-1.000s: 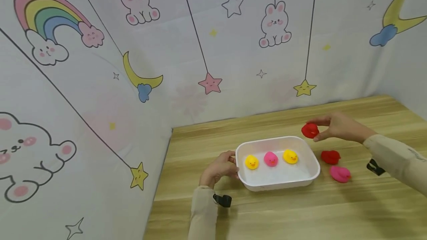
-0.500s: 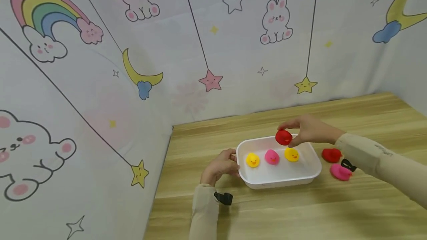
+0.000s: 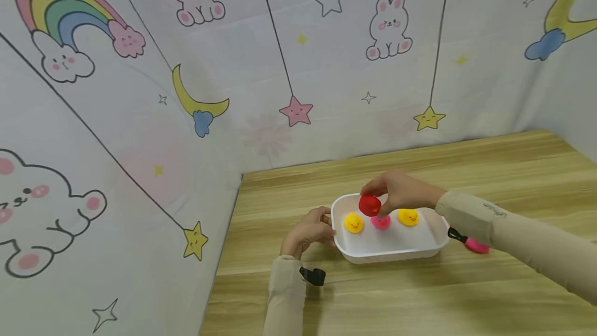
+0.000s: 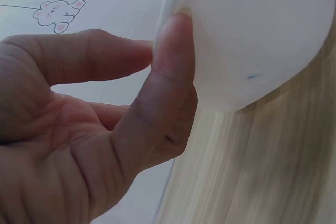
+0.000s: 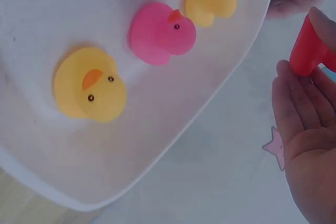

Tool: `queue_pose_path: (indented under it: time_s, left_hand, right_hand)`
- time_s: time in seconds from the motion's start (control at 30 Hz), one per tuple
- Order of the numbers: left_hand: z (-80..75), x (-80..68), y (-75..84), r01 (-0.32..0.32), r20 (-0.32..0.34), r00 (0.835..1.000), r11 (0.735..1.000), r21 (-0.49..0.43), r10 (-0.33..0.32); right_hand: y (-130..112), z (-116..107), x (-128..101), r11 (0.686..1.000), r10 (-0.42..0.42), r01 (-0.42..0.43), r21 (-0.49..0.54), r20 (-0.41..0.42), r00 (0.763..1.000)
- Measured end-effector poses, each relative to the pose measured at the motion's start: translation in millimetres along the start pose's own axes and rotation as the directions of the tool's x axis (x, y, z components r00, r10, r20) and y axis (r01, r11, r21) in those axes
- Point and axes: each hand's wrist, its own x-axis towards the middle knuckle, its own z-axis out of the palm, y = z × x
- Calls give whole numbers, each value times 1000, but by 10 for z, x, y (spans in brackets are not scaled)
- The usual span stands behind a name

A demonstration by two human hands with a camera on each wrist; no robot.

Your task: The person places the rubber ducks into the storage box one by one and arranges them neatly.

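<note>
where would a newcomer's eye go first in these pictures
Probably to the bright red duck, pinched in the right hand above the white tray. Next come the three ducks inside it, a pink duck between two yellow ones, while the left hand grips the tray's rim. Behind, the large rainbow stands out at the head view's upper left.

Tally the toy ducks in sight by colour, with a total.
Yellow ducks: 2, both in the white tray
Pink ducks: 2, one in the tray, one on the table, partly hidden by the right sleeve
Red duck: 1, in the right hand
Total: 5
</note>
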Motion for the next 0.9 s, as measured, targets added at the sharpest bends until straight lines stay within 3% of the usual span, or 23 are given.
queue_pose_path:
  time_s: [0.17,0.27,0.47,0.63,0.9]
  left_hand:
    - [-10,0,-15,-9,12,1000,1000,0,9]
    - [-8,-3,-20,-13,18,1000,1000,-8,14]
    - [-8,-6,-16,-18,1,1000,1000,-18,18]
    - [-14,-3,1,-19,-13,1000,1000,-19,19]
    - [-13,2,12,-11,-2,1000,1000,-8,11]
  right_hand:
    - [27,181,83,994,12,-18,108,52,999]
    - [47,283,108,995,4,-10,97,54,999]
    - [105,443,141,998,-44,46,-36,32,998]
    - [67,495,159,982,-123,127,-141,36,992]
    - [-21,471,184,961,-114,145,-236,141,983]
